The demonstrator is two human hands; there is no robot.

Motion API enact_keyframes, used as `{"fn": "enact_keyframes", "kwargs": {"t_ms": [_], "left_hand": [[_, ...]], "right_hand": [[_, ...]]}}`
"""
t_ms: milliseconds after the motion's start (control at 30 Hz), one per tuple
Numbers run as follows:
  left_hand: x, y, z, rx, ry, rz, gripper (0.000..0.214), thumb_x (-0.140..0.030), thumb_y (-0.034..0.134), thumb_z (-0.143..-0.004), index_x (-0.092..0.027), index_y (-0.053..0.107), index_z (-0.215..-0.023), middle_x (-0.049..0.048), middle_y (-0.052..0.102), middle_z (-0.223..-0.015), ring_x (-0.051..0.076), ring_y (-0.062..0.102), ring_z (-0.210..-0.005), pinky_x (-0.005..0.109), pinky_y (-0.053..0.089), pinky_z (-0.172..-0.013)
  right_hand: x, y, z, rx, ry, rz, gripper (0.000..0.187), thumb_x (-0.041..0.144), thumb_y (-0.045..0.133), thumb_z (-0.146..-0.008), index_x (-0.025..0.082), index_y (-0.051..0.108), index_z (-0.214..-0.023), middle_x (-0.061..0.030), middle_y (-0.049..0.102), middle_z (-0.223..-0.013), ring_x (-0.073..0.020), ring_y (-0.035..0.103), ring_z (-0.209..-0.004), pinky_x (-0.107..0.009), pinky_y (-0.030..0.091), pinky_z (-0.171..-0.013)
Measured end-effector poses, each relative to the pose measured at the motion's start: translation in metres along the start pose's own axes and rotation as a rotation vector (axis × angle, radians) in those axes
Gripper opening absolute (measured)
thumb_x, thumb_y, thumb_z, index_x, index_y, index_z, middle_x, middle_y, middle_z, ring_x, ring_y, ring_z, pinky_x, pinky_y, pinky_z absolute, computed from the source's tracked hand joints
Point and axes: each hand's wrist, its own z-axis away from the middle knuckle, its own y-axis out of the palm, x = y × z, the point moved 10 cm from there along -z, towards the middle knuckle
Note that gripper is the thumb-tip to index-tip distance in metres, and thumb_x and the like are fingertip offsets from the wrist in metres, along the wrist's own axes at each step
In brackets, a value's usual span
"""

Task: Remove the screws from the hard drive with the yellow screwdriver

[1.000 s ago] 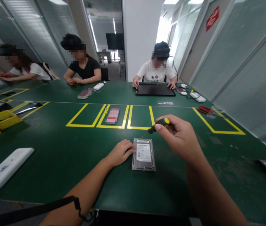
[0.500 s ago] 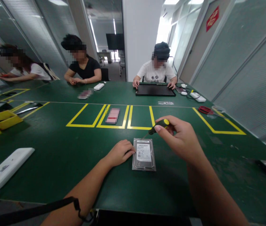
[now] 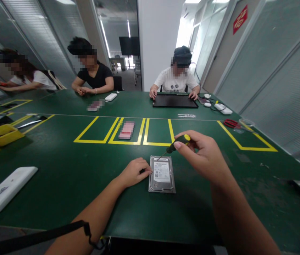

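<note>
A silver hard drive (image 3: 162, 177) with a white label lies flat on the green table. My left hand (image 3: 136, 171) is at its left edge, with curled fingers pressed against the side. In my right hand (image 3: 199, 150) is a black and yellow screwdriver (image 3: 178, 144), gripped by the handle between thumb and fingers. Its thin shaft slants down to the left, and the tip is at the drive's upper left part. Whether the tip sits in a screw is too small to make out.
A white device (image 3: 7, 191) lies at the left, below yellow bins (image 3: 6, 136). Yellow tape outlines and a pink object (image 3: 127, 130) are ahead. Red-handled tool (image 3: 231, 123) lies right. Across the table, one person holds a black panel (image 3: 175, 100); two others sit left.
The screwdriver and its tip have shifted very slightly left over the drive. My left hand stays against the drive's edge; the whole view has moved a little.
</note>
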Motion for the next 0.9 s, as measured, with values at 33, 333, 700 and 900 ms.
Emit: {"fn": "enact_keyframes", "kwargs": {"t_ms": [33,333,700,900], "left_hand": [[0.000,0.000,0.000,0.006,0.000,0.004,0.012,-0.024,0.061,-0.094,-0.018,0.070,-0.087,0.0038,0.072,-0.087,0.018,0.061,-0.084,0.031,0.044,-0.080],[0.004,-0.002,-0.003,0.005,-0.065,0.073,0.013,-0.028,0.065,-0.092,-0.020,0.074,-0.086,0.0029,0.075,-0.087,0.018,0.064,-0.084,0.031,0.046,-0.082],[0.026,0.003,0.001,-0.010,-0.272,0.269,0.007,-0.022,0.071,-0.083,-0.016,0.074,-0.085,0.0009,0.070,-0.081,0.014,0.062,-0.075,0.024,0.046,-0.071],[0.029,0.006,0.002,0.019,-0.310,0.364,0.011,-0.025,0.071,-0.083,-0.016,0.074,-0.090,0.0019,0.071,-0.084,0.015,0.064,-0.078,0.025,0.048,-0.075]], "right_hand": [[0.000,0.001,0.000,0.004,-0.002,0.008,0.020,0.034,0.062,-0.090,0.016,0.069,-0.093,-0.0001,0.061,-0.077,-0.0086,0.047,-0.061,-0.024,0.036,-0.058],[0.002,0.014,-0.003,0.069,-0.014,0.045,0.020,0.035,0.061,-0.091,0.016,0.069,-0.090,0.0012,0.059,-0.071,-0.0083,0.044,-0.058,-0.025,0.034,-0.058],[-0.003,0.030,-0.003,0.130,-0.008,0.082,0.021,0.036,0.060,-0.090,0.017,0.068,-0.090,0.0009,0.059,-0.071,-0.0099,0.049,-0.062,-0.025,0.034,-0.060],[-0.002,0.053,-0.003,0.227,-0.018,0.162,0.023,0.036,0.056,-0.091,0.015,0.065,-0.085,-0.0001,0.057,-0.070,-0.0113,0.048,-0.063,-0.027,0.030,-0.061]]}}
